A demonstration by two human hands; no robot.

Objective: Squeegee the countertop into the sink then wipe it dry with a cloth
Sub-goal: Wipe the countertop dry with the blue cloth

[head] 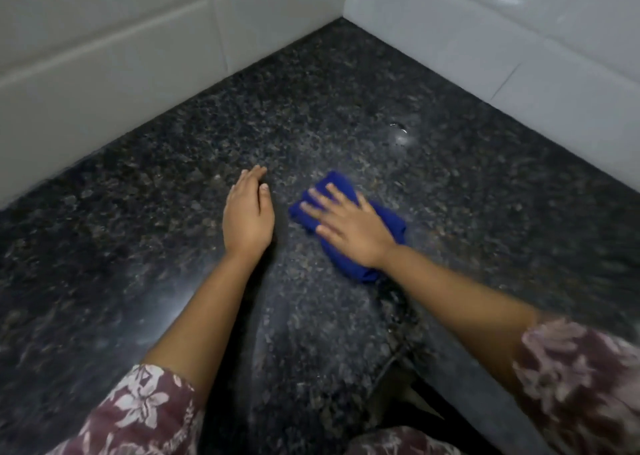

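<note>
A dark speckled granite countertop [346, 115] fills the view, running into a corner between two white tiled walls. A folded blue cloth [388, 219] lies on it right of centre. My right hand [349, 224] presses flat on top of the cloth with fingers spread, covering its middle. My left hand [247, 217] rests flat on the bare stone a little to the left of the cloth, fingers together, holding nothing. No sink or squeegee is in view.
White tiled walls [114, 70] close the counter at the back left and back right [519, 39]. A small wet glint [400, 129] shows on the stone beyond the cloth. The counter's front edge [485, 385] drops off at lower right.
</note>
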